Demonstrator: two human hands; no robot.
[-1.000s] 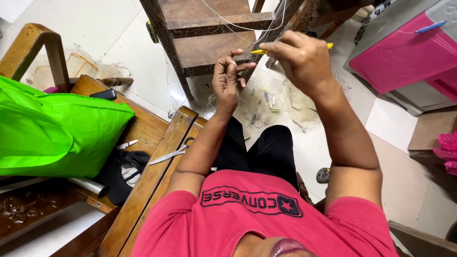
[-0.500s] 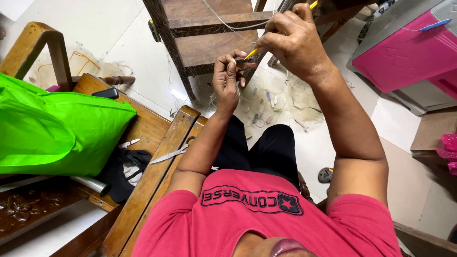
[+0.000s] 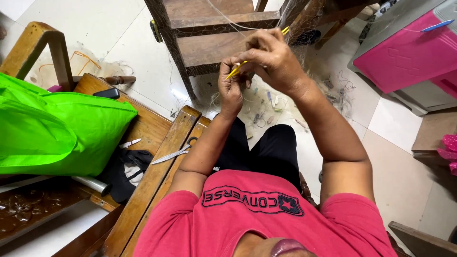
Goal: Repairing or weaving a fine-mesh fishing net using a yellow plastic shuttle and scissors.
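My right hand point(image 3: 275, 59) is closed around a thin yellow needle-like tool point(image 3: 243, 64), its tip slanting down toward my left hand point(image 3: 231, 85). My left hand pinches fine pale netting thread point(image 3: 228, 20) between thumb and fingers, just beside the tool's tip. Both hands are raised in front of a wooden stool point(image 3: 209, 33), over which the thin net strands run. More tangled net with small floats point(image 3: 269, 107) lies on the tiled floor below my hands.
A bright green bag point(image 3: 57, 128) lies on the wooden bench point(image 3: 157, 166) at left, with scissors point(image 3: 175, 153) and a dark cloth point(image 3: 124, 166) beside it. A pink and grey plastic drawer unit point(image 3: 404, 52) stands at right. My black-trousered legs are below.
My right hand has come down and leftward with the yellow tool, closing in on my left hand. The left hand kept its pinch on the thread.
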